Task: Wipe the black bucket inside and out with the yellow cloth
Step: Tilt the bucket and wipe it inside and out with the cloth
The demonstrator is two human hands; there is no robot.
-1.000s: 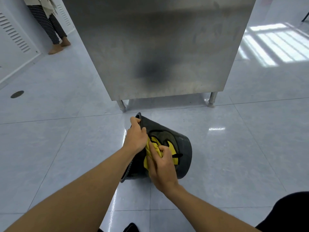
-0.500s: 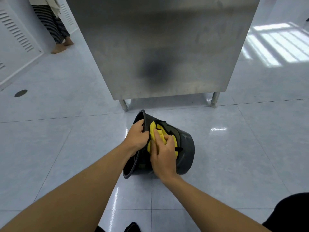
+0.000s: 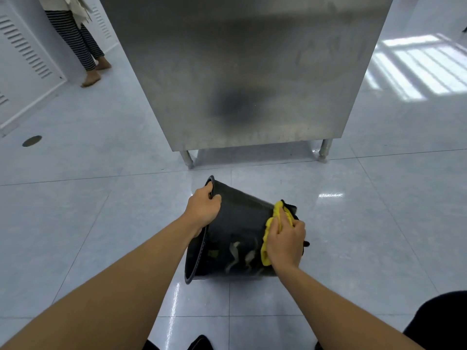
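- Glossy pale floor tiles (image 3: 379, 223) carry the work, with a stainless steel cabinet (image 3: 252, 72) on short legs just beyond the hands.
- Between the two hands the black bucket (image 3: 237, 231) lies tipped on its side, mouth toward the left hand and base toward the right.
- Fingers of the left hand (image 3: 203, 208) curl shut over the rim's upper edge, steadying the bucket.
- Under the right hand (image 3: 286, 242) the yellow cloth (image 3: 271, 226) is bunched and pressed flat against the outer wall near the base.
- Judging by this, the outside is being wiped; pale smears show on the wall just left of the cloth.
- Next move likely calls for dragging the cloth over those smears while the left hand rolls the bucket to expose unwiped wall.
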